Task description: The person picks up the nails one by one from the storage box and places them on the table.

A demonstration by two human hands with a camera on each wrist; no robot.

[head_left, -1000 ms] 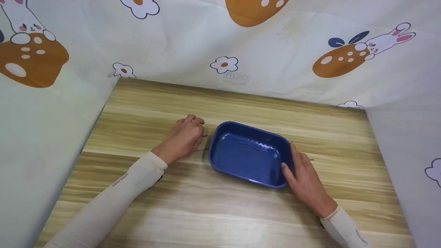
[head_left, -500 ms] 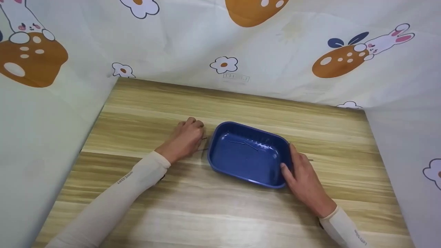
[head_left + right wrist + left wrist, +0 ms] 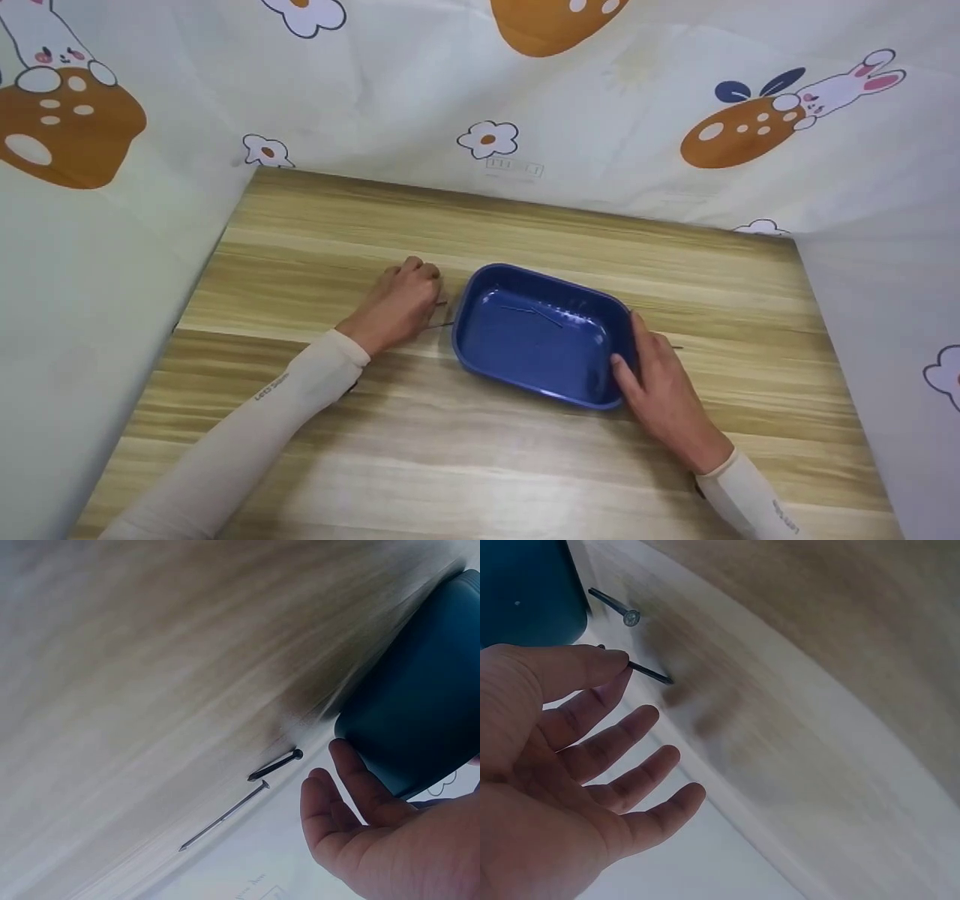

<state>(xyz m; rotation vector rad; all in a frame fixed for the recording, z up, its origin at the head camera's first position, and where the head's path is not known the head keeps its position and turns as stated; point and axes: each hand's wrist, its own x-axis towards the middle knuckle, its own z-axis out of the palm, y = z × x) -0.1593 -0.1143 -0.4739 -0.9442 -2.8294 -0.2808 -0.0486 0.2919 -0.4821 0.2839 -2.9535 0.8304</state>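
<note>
My left hand [image 3: 397, 304] pinches a thin dark nail [image 3: 651, 673] between thumb and forefinger, just left of the blue tray [image 3: 517, 367]; its other fingers are spread and loosely bent in the left wrist view. Another nail [image 3: 615, 606] lies on the table beside the tray's wall, near that hand. With its thumb over the inside of the rim and fingers along the outer wall, my right hand [image 3: 664, 390] grips the tray's right end. Two thin nails [image 3: 549, 319] rest on the tray's floor, towards its far side.
Beyond the right hand's fingertips, a short dark nail [image 3: 275, 765] and a longer nail [image 3: 225, 816] lie on the table. The wood-grain table [image 3: 465, 480] is bounded by a patterned cloth [image 3: 405, 97] at the back and pale walls at both sides.
My left hand has come down slightly towards the table's near side, with the nail still pinched. The right hand and the tray stay practically where they were.
</note>
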